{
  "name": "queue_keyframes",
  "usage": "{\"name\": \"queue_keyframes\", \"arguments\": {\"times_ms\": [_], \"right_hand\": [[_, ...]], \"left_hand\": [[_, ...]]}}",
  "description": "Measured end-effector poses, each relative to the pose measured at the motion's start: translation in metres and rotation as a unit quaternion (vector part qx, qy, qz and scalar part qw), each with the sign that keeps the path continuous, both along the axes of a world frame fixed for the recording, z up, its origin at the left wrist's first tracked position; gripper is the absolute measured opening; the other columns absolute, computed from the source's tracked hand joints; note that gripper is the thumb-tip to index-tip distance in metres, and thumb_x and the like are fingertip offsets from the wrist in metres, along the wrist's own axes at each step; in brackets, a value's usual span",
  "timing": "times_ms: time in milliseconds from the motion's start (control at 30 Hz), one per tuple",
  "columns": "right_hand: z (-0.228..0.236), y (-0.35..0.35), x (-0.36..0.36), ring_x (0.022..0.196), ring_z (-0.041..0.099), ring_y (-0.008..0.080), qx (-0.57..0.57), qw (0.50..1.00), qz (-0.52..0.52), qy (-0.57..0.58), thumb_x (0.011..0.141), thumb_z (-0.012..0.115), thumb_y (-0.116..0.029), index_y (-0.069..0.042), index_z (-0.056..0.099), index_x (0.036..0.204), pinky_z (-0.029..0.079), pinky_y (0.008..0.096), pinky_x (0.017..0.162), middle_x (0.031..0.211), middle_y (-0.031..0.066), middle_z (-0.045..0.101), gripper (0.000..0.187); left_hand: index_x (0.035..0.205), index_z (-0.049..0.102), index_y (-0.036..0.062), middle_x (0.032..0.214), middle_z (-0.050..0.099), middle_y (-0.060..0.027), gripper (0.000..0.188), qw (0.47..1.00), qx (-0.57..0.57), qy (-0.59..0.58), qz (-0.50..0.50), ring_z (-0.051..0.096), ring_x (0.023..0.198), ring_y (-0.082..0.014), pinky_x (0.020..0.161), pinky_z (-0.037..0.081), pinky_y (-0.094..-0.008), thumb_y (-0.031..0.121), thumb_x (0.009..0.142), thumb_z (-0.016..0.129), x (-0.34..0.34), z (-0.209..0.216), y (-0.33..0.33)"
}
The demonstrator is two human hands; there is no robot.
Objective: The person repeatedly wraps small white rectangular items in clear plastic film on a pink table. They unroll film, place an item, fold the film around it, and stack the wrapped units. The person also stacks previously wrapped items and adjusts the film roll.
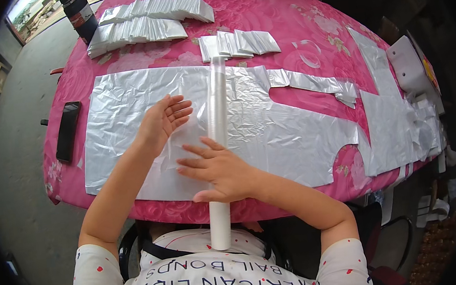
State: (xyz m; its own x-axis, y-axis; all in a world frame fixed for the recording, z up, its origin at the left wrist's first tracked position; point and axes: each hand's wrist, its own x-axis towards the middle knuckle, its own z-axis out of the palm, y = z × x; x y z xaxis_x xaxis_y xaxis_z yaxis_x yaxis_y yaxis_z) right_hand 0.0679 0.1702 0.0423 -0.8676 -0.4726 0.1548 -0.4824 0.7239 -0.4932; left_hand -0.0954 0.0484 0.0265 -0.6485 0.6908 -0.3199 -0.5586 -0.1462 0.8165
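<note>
A long roll of clear plastic film [216, 102] lies lengthwise across a large silvery-white plastic bag [120, 109] with handle-like cut-outs at its right end. The roll's near end sticks out past the table edge toward me. Across the roll's nearer half rests my right hand [217, 168], open, fingers spread and pointing left. My left hand [165, 121] hovers over or rests on the bag left of the roll, its fingers extended and slightly curved, holding nothing. Whether its edge touches the plastic I cannot tell.
Folded silvery packets stand in long rows [143, 30] at the far left, with a smaller group [240, 43] nearby. A dark jar [80, 16] stands beside them. A phone [69, 131] lies at the left edge. More silvery bags [394, 126] and a white box [407, 65] occupy the right side.
</note>
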Motion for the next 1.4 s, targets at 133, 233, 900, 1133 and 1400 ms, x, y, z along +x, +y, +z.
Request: {"name": "queue_keyframes", "arguments": {"times_ms": [133,233,900,1133,1400], "right_hand": [[0.027,-0.058,-0.027,0.121,0.044,0.0319,-0.219,0.965,0.128,-0.065,0.086,0.050,-0.046,-0.004,0.053,0.121,0.031,0.0411,0.103,0.123,0.0140,0.054,0.055],[0.028,-0.043,-0.050,0.121,0.044,0.0308,-0.188,0.981,0.050,0.007,0.085,0.053,-0.043,-0.005,0.052,0.122,0.029,0.0416,0.104,0.123,0.0127,0.054,0.053],[-0.034,-0.208,-0.160,0.137,0.009,0.0366,-0.094,0.950,-0.279,0.107,0.070,0.054,-0.013,0.001,0.020,0.140,0.009,0.0451,0.111,0.144,0.0284,0.013,0.079],[0.024,-0.157,-0.120,0.112,0.050,0.0263,-0.774,0.556,-0.127,-0.275,0.076,0.065,-0.025,0.004,0.020,0.135,0.045,0.0342,0.092,0.125,0.0201,0.043,0.080],[0.045,-0.109,-0.096,0.079,0.058,0.0158,-0.748,0.603,-0.194,-0.200,0.075,0.067,-0.022,0.003,0.032,0.123,0.051,0.0290,0.073,0.087,0.0084,0.054,0.064]], "left_hand": [[0.119,0.047,-0.0028,0.113,0.057,-0.0162,0.042,0.996,-0.005,0.076,0.039,0.057,0.103,-0.0216,0.087,0.047,-0.0316,0.030,0.096,0.035,-0.008,0.015,-0.081],[0.118,0.048,-0.0036,0.109,0.058,-0.0154,0.042,0.987,-0.056,0.114,0.102,0.058,0.098,-0.0197,0.085,0.047,-0.0308,0.030,0.096,0.037,0.005,0.017,-0.154],[0.132,0.029,-0.0015,0.107,0.054,-0.0138,0.081,0.845,-0.422,0.327,0.047,0.056,0.094,-0.0245,0.081,0.046,-0.0347,0.011,0.066,0.074,0.107,0.007,-0.238],[0.131,0.030,-0.0031,0.086,0.053,-0.0101,0.076,0.950,0.240,-0.185,-0.071,0.057,0.068,-0.0155,0.060,0.050,-0.0300,0.022,0.071,0.070,0.125,0.016,-0.210],[0.120,0.041,-0.0034,0.079,0.056,-0.0081,0.067,0.987,0.024,-0.055,-0.150,0.056,0.060,-0.0145,0.059,0.049,-0.0289,0.025,0.068,0.073,0.109,0.021,-0.177]]}}
